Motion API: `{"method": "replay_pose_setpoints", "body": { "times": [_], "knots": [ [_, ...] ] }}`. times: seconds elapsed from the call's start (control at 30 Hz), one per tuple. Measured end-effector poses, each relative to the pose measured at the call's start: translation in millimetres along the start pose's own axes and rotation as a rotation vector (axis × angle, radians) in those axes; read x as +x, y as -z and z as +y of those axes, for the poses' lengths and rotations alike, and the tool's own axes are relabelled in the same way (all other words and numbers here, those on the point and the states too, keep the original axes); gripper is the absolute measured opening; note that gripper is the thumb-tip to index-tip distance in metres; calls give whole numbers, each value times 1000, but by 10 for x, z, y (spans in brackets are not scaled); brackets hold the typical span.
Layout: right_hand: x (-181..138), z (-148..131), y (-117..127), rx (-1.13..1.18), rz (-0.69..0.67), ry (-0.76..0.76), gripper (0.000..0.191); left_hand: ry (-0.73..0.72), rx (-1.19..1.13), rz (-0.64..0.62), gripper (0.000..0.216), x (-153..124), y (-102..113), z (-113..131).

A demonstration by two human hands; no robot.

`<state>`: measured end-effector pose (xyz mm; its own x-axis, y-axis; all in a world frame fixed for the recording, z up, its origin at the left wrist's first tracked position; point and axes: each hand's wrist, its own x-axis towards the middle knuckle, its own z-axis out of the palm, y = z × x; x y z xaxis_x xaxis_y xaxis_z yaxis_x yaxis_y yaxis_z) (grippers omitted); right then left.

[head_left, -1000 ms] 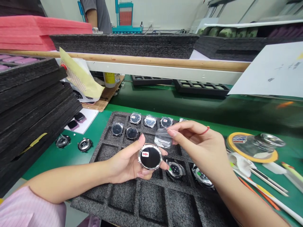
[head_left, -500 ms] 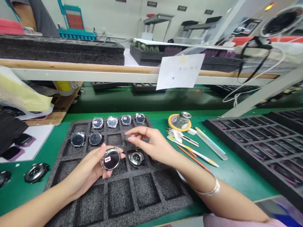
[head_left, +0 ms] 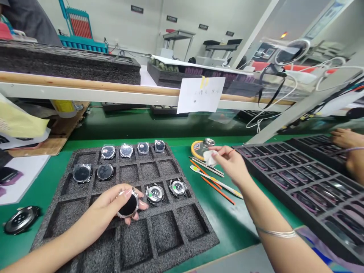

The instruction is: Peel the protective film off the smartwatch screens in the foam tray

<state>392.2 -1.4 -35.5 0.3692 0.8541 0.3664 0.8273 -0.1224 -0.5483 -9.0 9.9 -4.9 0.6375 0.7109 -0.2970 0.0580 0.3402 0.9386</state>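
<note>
My left hand [head_left: 109,204] is closed around the rim of a round watch case [head_left: 130,206], dark glass face up, above the black foam tray [head_left: 196,242]. My thumb lies over part of the glass. To the right, my right hand [head_left: 233,167] pinches a small white wipe [head_left: 209,158] beside a metal-topped bottle [head_left: 209,142] on a yellow-rimmed base. In the tray, several round watch cases sit glass up, among them one near the left hand [head_left: 105,172]. Two others, including a sensor-side-up watch case [head_left: 155,194], lie back up.
A white and yellow brush-like stick [head_left: 217,181] and orange sticks [head_left: 218,191] lie right of the tray. A large black tray of devices [head_left: 287,172] stands further right, with another person's hand [head_left: 345,138] over it. A loose watch case [head_left: 22,220] lies at left.
My right hand has moved right, from over the tray to the tools, and has taken hold of the white wipe. The left hand keeps the watch case; its red-arrow sticker no longer shows.
</note>
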Motion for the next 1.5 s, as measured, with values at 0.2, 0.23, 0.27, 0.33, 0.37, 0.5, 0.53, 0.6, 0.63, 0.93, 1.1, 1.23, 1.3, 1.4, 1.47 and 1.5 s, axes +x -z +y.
{"method": "replay_pose_setpoints", "body": {
  "times": [0.2,0.23,0.27,0.33,0.37,0.5,0.53,0.6,0.63,0.93,1.1,1.23,1.3,1.4,1.47,1.5],
  "knots": [
    [433,-111,422,-146,21,-13,20,-26,72,-104,46,-9,45,-95],
    [472,-164,453,-173,2,-4,18,-19,74,-118,48,-18,42,-90],
    [499,-222,465,-199,-23,1,17,-5,77,-128,49,-26,38,-81],
    [519,-337,449,-251,-65,-5,18,11,106,-133,49,-38,29,-59],
    [519,-387,431,-278,-76,-12,19,2,126,-136,51,-41,26,-51],
    [525,-503,371,-377,-72,-58,22,0,124,-125,55,-34,21,-52],
    [531,-523,361,-399,-74,-74,21,3,119,-121,55,-31,20,-59],
    [518,-588,328,-439,-70,-97,19,-1,113,-111,57,-25,16,-75],
    [484,-643,300,-459,-63,-102,18,-9,111,-105,58,-22,15,-84],
    [-675,-1748,-298,261,-231,819,10,-55,66,-115,58,-12,28,-126],
    [-833,-2035,-549,192,-254,936,16,-103,90,-80,40,-17,31,-152],
    [-817,-1931,-555,163,-252,830,16,-84,91,-76,46,-5,30,-182],
    [-809,-1843,-491,143,-279,782,16,-70,82,-76,50,5,30,-188],
    [-772,-1772,-384,157,-325,717,11,-63,64,-86,49,16,28,-179],
    [-744,-1799,-353,215,-304,726,6,-58,70,-103,48,21,29,-167],
    [-736,-1831,-359,246,-287,749,7,-56,68,-115,47,22,31,-160]
  ]
}}
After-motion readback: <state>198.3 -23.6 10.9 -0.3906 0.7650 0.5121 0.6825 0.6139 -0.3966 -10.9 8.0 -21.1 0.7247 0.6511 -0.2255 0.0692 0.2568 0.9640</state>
